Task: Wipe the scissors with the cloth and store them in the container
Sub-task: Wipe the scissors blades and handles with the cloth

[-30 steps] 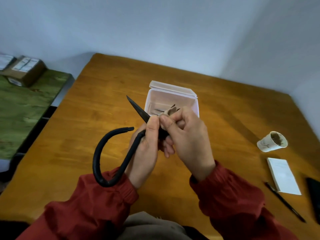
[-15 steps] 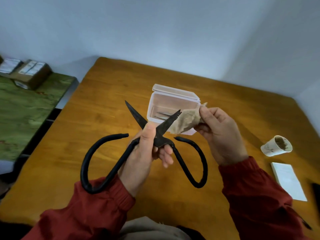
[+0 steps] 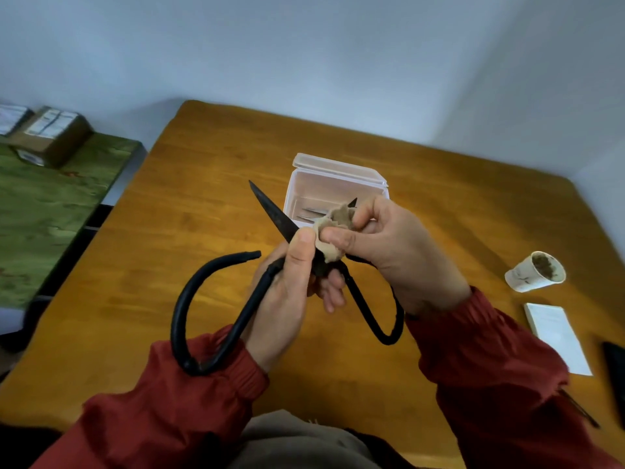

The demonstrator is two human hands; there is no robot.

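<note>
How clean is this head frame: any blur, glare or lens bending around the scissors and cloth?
Head view: the wide lens bends the table edges; light is soft and even, no glare on the scissors; cloth, left hand and right hand read fairly sharp; the cup at the right rim looks slightly smeared.

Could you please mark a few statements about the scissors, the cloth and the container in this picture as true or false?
1. The left hand grips the scissors near their pivot. True.
2. The right hand pinches the cloth around one blade. True.
3. The container has its lid shut. False: the lid stands open.
4. The scissors lie inside the container. False: they are held above the table, in front of it.
5. The paper cup stands upright. False: it lies on its side.
6. The scissors are spread open. True.
</note>
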